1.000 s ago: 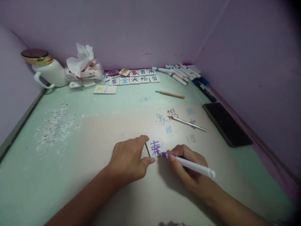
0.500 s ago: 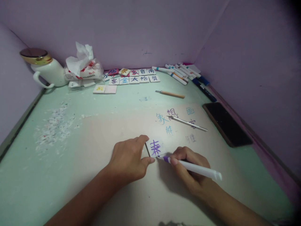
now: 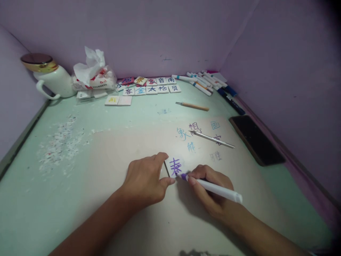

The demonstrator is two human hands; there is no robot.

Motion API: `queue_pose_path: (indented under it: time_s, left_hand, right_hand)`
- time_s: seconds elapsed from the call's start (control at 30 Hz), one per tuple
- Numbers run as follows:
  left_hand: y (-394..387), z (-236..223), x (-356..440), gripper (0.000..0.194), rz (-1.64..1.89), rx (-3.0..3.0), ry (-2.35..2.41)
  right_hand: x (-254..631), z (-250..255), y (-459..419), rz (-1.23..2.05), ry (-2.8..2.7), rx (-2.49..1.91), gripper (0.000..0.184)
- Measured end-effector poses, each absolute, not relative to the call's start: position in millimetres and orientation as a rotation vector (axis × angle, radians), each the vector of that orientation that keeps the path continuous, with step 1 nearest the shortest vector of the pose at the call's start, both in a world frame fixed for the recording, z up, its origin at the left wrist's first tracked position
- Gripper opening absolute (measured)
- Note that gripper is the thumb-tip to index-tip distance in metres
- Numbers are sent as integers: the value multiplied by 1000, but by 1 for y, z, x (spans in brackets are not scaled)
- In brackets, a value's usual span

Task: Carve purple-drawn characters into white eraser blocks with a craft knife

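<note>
My left hand [image 3: 149, 177] rests on the pale board, its thumb and index finger gripping the opposite edges of a small white tile [image 3: 172, 172]. A purple Chinese character is on the tile's face, and a dark line runs along the tile's left side. My right hand [image 3: 213, 186] is closed around a white marker [image 3: 221, 191] with a purple tip. The tip is at the lower part of the character, touching or very near the tile. Beyond my hands lies a thin metal craft knife [image 3: 213, 138], among characters written on the board.
A phone [image 3: 255, 140] lies at the right. Farther back are a wooden-handled carving tool [image 3: 193, 106], several markers [image 3: 204, 83], and rows of lettered tiles [image 3: 151, 90]. A tissue pack [image 3: 93, 80], a white lidded mug [image 3: 54, 81] and scattered shavings [image 3: 61, 145] occupy the left.
My right hand and the marker have shifted slightly left and up. The lower part of the purple character has gained strokes. My left hand stays in place on the tile.
</note>
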State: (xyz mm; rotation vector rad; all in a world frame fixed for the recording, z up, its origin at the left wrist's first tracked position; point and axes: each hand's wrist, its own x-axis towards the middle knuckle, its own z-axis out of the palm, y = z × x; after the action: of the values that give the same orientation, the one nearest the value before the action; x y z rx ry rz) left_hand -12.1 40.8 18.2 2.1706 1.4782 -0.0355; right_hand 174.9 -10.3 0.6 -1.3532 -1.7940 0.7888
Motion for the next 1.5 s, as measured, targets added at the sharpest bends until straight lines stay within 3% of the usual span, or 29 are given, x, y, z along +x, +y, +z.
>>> queue_pose_path:
  time_s: [0.9,1.5]
  left_hand:
    - [42,18,-12,38,-69,2181,1491]
    - [42,18,-13,37,-75,2188,1493]
  right_hand:
    - [176,0,-14,822,-1767,-1402,14]
    - [173,-3,-13,905,-1340,-1474,19]
